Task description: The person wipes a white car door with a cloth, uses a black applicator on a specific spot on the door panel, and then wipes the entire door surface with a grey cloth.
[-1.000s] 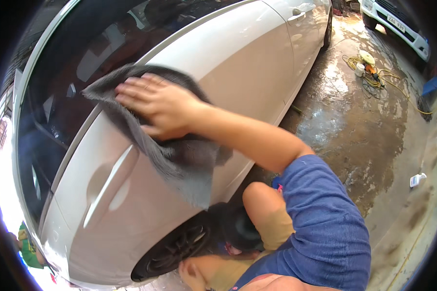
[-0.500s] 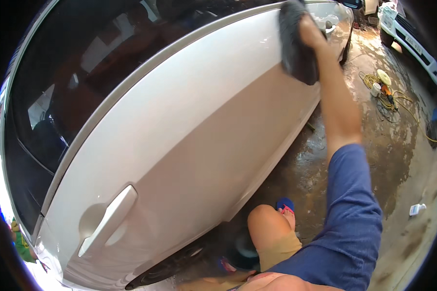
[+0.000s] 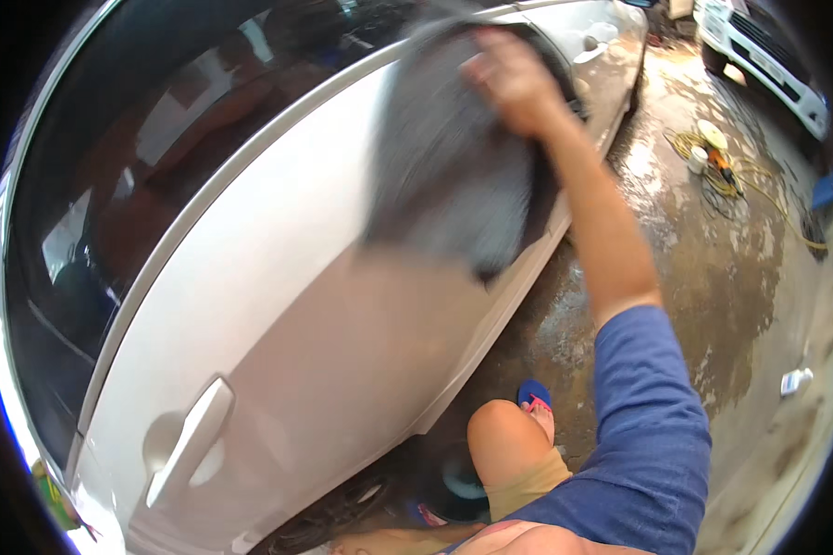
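Note:
My right hand [image 3: 516, 85] is closed on the upper edge of a dark grey cloth [image 3: 444, 157], which is smeared by motion. The cloth hangs spread out in front of the white car door [image 3: 315, 268] and covers part of its panel and the window edge. Whether it touches the paint, I cannot tell. Nearer to me, the door handle [image 3: 190, 439] stands out from the panel. A bare limb, seemingly my left forearm [image 3: 407, 539], lies along the lower edge; the hand [image 3: 350, 547] at its end is mostly cut off and its fingers do not show clearly.
Dark car windows [image 3: 185, 139] run along the upper left. On the wet concrete floor [image 3: 703, 277] lie a coiled yellow cable [image 3: 685, 143], an orange and black power tool [image 3: 720, 166] and a small white bottle [image 3: 795, 381]. Another white car [image 3: 768, 60] stands at the far right.
My right hand has swung left and slightly down with the cloth. The cloth, bunched and narrow before, is now spread wide over the door. My view has shifted slightly.

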`<action>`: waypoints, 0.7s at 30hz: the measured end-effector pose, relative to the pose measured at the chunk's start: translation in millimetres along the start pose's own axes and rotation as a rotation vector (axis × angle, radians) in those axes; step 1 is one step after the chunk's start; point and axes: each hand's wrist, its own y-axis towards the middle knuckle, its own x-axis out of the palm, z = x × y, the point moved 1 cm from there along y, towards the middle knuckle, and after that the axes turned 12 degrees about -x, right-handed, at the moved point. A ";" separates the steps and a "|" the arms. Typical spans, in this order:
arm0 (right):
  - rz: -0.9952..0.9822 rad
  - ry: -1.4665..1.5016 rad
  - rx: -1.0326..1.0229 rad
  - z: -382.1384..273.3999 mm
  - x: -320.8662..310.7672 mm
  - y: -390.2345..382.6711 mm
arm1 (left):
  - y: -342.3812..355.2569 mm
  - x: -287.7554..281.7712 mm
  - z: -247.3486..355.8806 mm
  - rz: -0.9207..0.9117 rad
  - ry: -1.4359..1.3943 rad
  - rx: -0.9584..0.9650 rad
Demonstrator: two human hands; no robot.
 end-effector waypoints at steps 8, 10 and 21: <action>-0.201 -0.270 0.281 5.3 19.9 22.9 | -15.0 18.5 -14.1 0.215 -0.092 -0.020; 0.036 -0.066 0.055 -131.3 -11.8 60.2 | -12.4 24.1 -10.9 0.218 -0.115 0.002; 0.132 0.555 -0.226 -336.0 -60.2 108.7 | 4.2 66.1 -39.9 0.041 -0.263 0.160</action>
